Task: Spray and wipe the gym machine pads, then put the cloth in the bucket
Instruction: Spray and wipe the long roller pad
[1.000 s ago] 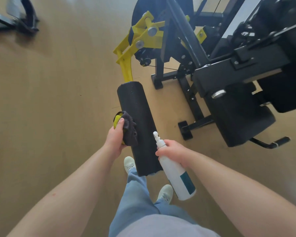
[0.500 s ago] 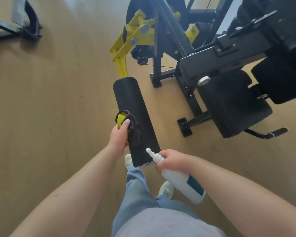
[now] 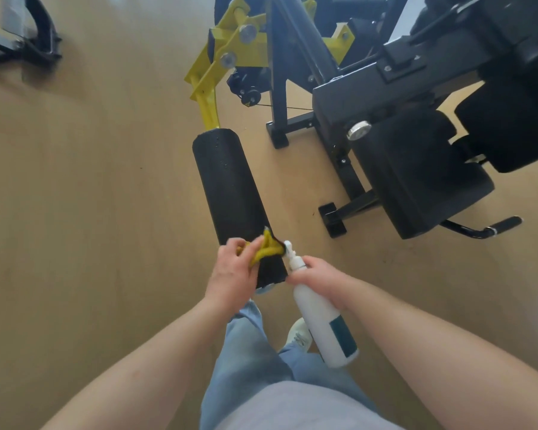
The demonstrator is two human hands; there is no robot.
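Note:
A black foam roller pad sticks out toward me from a yellow lever arm of the gym machine. My left hand grips a yellow and dark cloth and presses it on the near end of the roller. My right hand holds a white spray bottle by its neck, nozzle up beside the cloth. The machine's black seat pad lies to the right. No bucket is in view.
The machine's black frame and floor feet stand to the right of the roller. A black handle pokes out under the seat. Another machine's base sits at the far left on the wooden floor. My legs and shoes are below.
My left hand has slid the cloth down the roller from its middle to the near end, over the top. The right hand with the bottle has stayed close beside the roller's end.

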